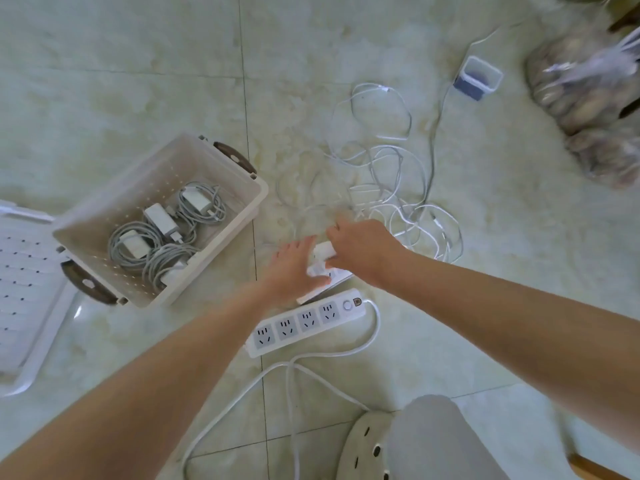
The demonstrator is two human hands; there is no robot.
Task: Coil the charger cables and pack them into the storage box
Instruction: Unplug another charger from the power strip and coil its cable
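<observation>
A white storage box (239, 216) stands open on the tiled floor at the left, with several coiled grey charger cables and white adapters (162, 233) inside. Loose white cables (398, 188) lie tangled on the floor to the right of the box. My left hand (294, 268) presses on a white power strip (318, 292) that is partly hidden beneath both hands. My right hand (363, 247) grips a white charger adapter (323, 252) plugged into that strip.
A second white power strip (308, 322) lies nearer to me, its thick cord (294, 375) looping toward my knee. The box lid (20, 289) rests at far left. A small blue-and-clear container (478, 77) and a plastic bag (588, 98) sit at the back right.
</observation>
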